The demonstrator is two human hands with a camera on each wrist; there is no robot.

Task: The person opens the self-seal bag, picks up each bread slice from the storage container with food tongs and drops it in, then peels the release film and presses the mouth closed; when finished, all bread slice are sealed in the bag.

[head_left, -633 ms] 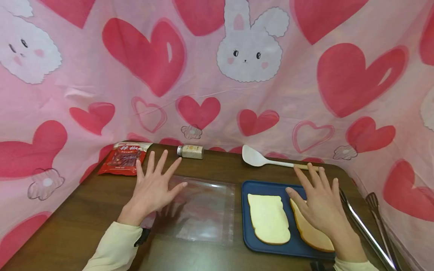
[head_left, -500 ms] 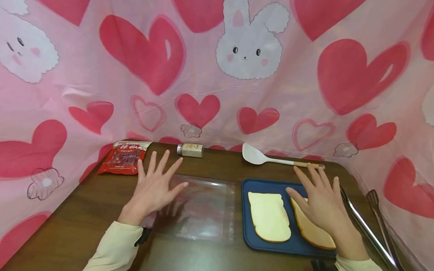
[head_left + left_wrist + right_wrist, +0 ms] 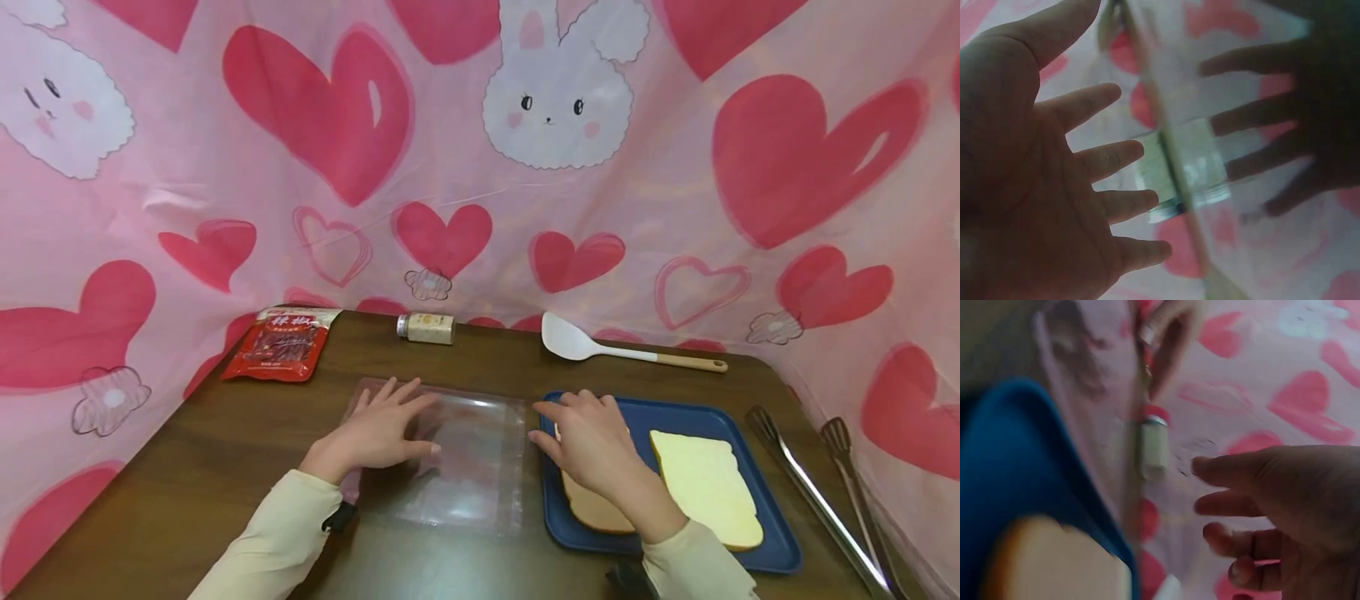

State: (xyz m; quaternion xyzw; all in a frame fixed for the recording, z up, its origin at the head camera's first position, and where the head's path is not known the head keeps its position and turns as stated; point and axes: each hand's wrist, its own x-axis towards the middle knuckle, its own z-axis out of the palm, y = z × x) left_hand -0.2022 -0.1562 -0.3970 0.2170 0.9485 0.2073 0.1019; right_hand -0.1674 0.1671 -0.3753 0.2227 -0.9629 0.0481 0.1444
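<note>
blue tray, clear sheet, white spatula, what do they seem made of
Blue tray: probably matte plastic, given its even colour and rounded rim. Clear sheet: likely glossy plastic, see-through with bright glints. White spatula: smooth head, silicone or plastic; tan handle end, perhaps wood.

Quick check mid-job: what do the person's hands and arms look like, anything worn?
The left hand and right hand wear no gloves. The left sleeve and right sleeve are long, plain and cream. A small black piece shows by each cuff, mostly hidden.
</note>
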